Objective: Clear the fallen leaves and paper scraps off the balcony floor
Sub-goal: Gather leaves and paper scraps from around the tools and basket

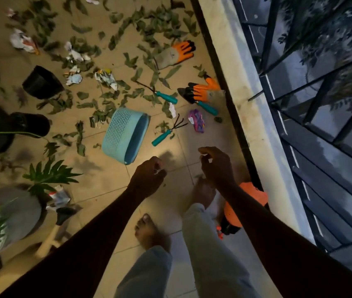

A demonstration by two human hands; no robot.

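Observation:
Green fallen leaves [149, 26] lie scattered over the tan tiled balcony floor, thickest at the far end. Crumpled paper scraps [106, 78] sit among them, with a bigger wad [23, 41] at the far left. A light blue mesh basket [123, 134] lies on its side, its mouth facing right. My left hand [147, 177] hovers just below the basket with its fingers curled in, nothing visible in it. My right hand [215, 166] hovers beside it, fingers loosely curled, with no object seen in it.
Two orange-and-grey gloves [175, 53] [203, 91], a teal-handled hand rake [166, 132], a purple wrapper [196, 121] and a black pot [42, 82] lie on the floor. Potted plants [20, 211] stand left. A low wall [246, 104] and railing [321, 104] run along the right. An orange sprayer [243, 203] sits by my bare feet.

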